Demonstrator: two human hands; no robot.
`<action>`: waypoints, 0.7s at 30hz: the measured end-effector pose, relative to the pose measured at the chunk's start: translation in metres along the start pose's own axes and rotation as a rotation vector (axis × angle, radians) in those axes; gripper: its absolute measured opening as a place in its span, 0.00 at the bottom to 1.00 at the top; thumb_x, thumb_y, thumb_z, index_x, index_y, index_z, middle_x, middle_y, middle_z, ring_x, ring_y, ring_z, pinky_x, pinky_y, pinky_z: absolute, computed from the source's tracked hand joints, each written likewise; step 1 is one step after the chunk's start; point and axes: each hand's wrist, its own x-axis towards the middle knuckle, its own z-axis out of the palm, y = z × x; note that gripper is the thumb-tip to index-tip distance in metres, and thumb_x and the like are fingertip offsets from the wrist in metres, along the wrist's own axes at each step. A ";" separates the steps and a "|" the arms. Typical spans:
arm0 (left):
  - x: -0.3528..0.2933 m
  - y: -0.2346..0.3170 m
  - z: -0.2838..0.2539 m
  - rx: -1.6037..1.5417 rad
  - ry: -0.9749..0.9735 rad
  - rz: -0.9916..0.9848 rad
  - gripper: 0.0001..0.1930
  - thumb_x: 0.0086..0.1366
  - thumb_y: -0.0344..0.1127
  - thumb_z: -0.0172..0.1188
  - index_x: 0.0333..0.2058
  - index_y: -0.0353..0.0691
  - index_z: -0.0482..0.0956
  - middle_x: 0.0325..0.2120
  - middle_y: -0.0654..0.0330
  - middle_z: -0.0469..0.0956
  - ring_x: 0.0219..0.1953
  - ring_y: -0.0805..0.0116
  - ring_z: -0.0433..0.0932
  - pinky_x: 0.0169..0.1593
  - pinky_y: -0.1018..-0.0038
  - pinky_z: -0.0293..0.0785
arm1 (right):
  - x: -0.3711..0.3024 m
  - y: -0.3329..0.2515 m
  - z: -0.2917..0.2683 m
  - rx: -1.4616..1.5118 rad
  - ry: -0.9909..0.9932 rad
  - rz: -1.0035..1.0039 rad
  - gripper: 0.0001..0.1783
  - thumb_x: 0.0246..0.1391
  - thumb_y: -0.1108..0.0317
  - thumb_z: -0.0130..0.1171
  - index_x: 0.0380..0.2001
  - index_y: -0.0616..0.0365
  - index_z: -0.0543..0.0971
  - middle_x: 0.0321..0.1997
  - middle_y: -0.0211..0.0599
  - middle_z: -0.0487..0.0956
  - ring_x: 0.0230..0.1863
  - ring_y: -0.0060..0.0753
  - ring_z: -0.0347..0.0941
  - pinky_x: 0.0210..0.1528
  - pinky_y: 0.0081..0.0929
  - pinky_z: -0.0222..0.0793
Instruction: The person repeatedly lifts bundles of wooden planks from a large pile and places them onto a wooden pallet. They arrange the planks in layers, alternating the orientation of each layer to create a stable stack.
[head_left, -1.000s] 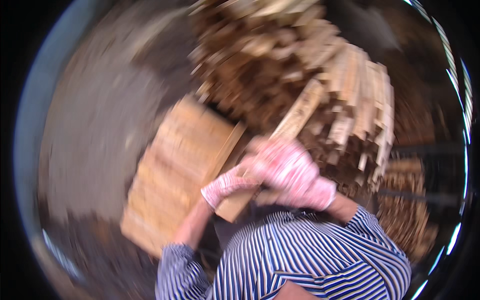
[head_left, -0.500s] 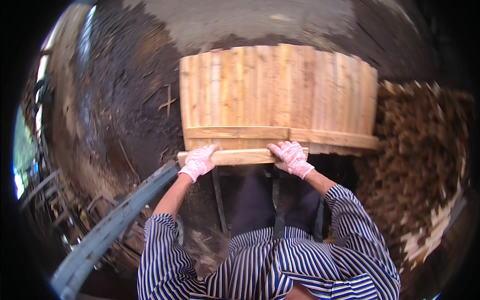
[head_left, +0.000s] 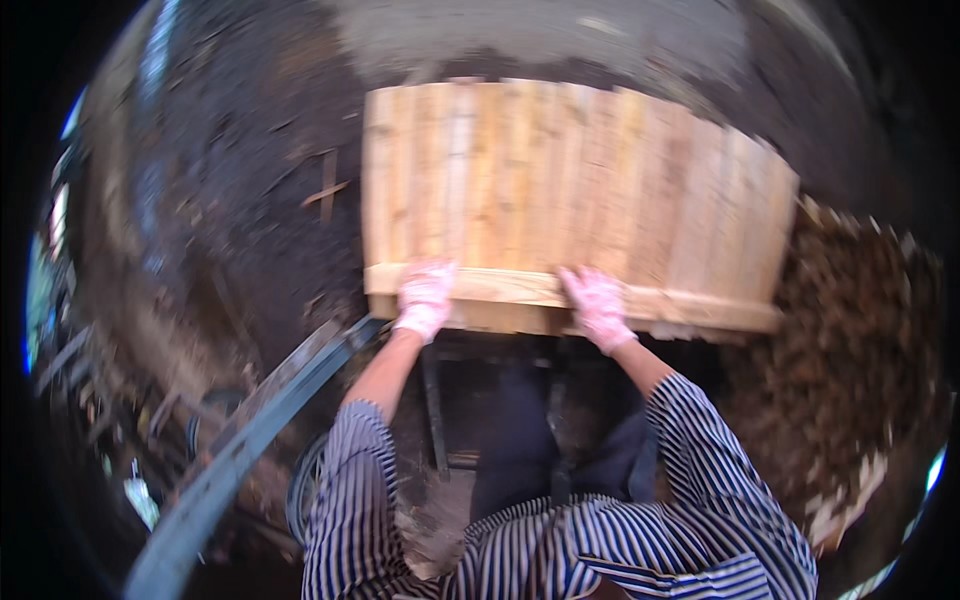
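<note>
Both my hands wear pinkish-white gloves. My left hand [head_left: 425, 298] is closed over a pale wooden board [head_left: 505, 287] that lies crosswise near the close edge of a wide layer of upright wooden planks [head_left: 545, 185]. Around the board's right end is my right hand [head_left: 598, 308], fingers on top and partly blurred. Right of it, a second crosswise board [head_left: 705, 308] lies along the planks. Whether the held board rests on another strip beneath it, I cannot tell.
A blue metal beam [head_left: 255, 435] slants from the lower left up to the planks' near corner. On the right is a large heap of brown wood pieces [head_left: 850, 350]. Two crossed sticks [head_left: 327, 190] lie on the dark ground at left. A wheel [head_left: 305, 485] stands beside my left arm.
Both hands have carried the board away from my body, from in front of the planks onto their near edge. The view has shifted and tilted slightly.
</note>
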 end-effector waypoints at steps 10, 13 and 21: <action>0.030 0.080 -0.051 0.099 -0.321 0.046 0.40 0.55 0.43 0.70 0.67 0.57 0.63 0.54 0.54 0.72 0.64 0.52 0.66 0.69 0.56 0.57 | -0.101 0.164 -0.068 -0.154 -0.012 0.421 0.35 0.51 0.65 0.60 0.65 0.41 0.67 0.64 0.51 0.68 0.65 0.56 0.65 0.66 0.62 0.53; 0.024 0.085 -0.041 0.062 -0.184 0.046 0.34 0.57 0.42 0.68 0.63 0.54 0.67 0.51 0.52 0.73 0.58 0.50 0.69 0.65 0.55 0.62 | -0.124 0.220 -0.061 -0.111 0.010 0.337 0.17 0.55 0.68 0.52 0.49 0.49 0.73 0.44 0.44 0.73 0.53 0.51 0.71 0.55 0.54 0.63; 0.008 0.057 -0.005 0.006 -0.084 0.189 0.36 0.54 0.35 0.67 0.63 0.46 0.66 0.52 0.46 0.71 0.56 0.44 0.69 0.62 0.55 0.65 | -0.152 0.230 -0.025 -0.182 0.048 0.292 0.18 0.53 0.66 0.53 0.49 0.48 0.75 0.45 0.43 0.75 0.53 0.52 0.72 0.61 0.57 0.64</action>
